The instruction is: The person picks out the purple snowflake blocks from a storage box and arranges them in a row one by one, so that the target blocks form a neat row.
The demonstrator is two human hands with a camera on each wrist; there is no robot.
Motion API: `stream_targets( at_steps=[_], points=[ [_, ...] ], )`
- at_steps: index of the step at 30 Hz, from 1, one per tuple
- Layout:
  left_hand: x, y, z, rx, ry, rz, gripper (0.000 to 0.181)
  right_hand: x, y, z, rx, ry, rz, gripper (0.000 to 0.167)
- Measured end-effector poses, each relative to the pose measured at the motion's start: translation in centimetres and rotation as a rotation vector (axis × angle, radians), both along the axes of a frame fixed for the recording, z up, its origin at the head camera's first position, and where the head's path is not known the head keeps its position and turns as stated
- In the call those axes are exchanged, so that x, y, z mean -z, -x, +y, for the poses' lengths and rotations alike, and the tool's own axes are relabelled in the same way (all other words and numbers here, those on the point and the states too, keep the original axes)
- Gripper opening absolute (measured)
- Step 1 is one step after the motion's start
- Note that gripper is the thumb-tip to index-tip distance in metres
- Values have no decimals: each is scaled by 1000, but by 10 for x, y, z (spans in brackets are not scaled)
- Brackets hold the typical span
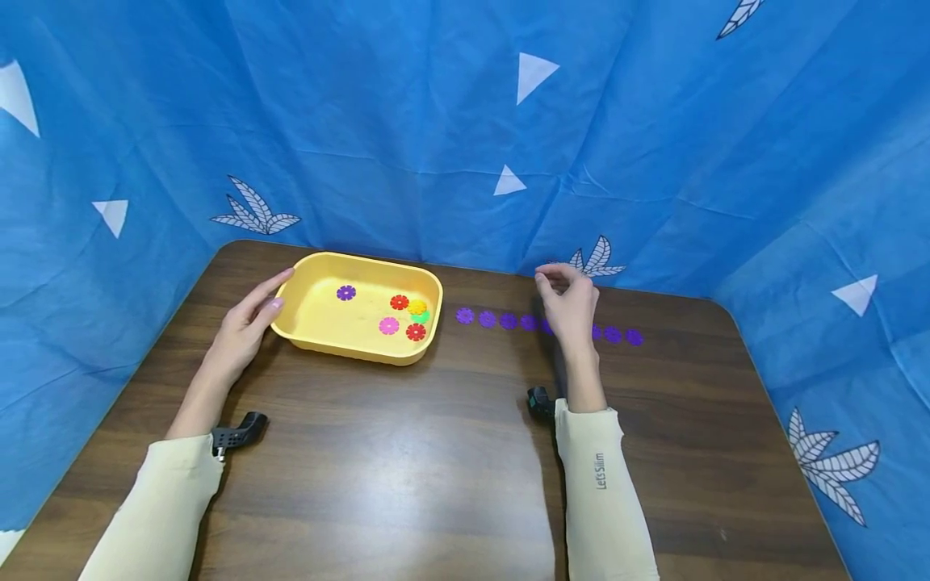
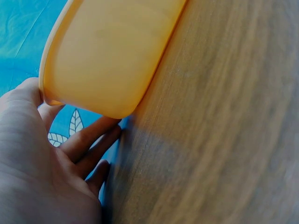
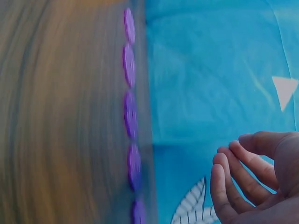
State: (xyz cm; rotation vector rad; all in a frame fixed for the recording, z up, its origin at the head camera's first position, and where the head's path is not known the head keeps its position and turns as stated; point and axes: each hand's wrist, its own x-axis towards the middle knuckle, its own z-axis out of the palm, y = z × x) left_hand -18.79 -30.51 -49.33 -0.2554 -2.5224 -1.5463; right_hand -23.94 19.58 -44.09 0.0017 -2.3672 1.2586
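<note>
In the head view my left hand (image 1: 243,327) is at the left end of a yellow plastic tray (image 1: 349,345), thumb at the rim. The left wrist view shows its fingers extended against the tray's outer end wall (image 2: 103,60). My right hand (image 1: 570,311) is raised over a row of purple notched plastic discs (image 1: 508,321) on the table, hiding part of the row. In the right wrist view its fingers (image 3: 243,179) are loosely bent, thumb near the fingertips, with nothing visible between them. The purple discs (image 3: 130,114) lie beyond.
Inside the tray are a purple disc (image 1: 346,293), red discs (image 1: 400,303), a pink disc (image 1: 388,326), a yellow disc (image 1: 417,307) and a green disc (image 1: 421,317). A blue patterned curtain (image 1: 363,121) hangs behind the brown wooden table (image 1: 407,452).
</note>
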Motion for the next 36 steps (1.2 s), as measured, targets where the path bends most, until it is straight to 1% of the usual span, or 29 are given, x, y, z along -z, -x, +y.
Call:
stream_targets(
  at_steps=[9,16,19,26,31,36],
  points=[
    [-1,-2,2,0,-10,-19,48,0,4,-38,-120,13,22,17],
    [0,-1,1,-7,-2,-24,48,-1,7,-60,-171,21,22,14],
    [1,-2,1,-8,6,-23,48,-1,9,-72,-191,32,36,14],
    [2,2,0,-15,-12,-20,48,-9,14,-104,-256,44,64,16],
    [0,0,1,-18,-1,-24,48,-13,15,-127,-300,48,72,17],
    [4,0,1,-16,1,-17,48,-17,14,-154,-357,20,58,18]
  ],
)
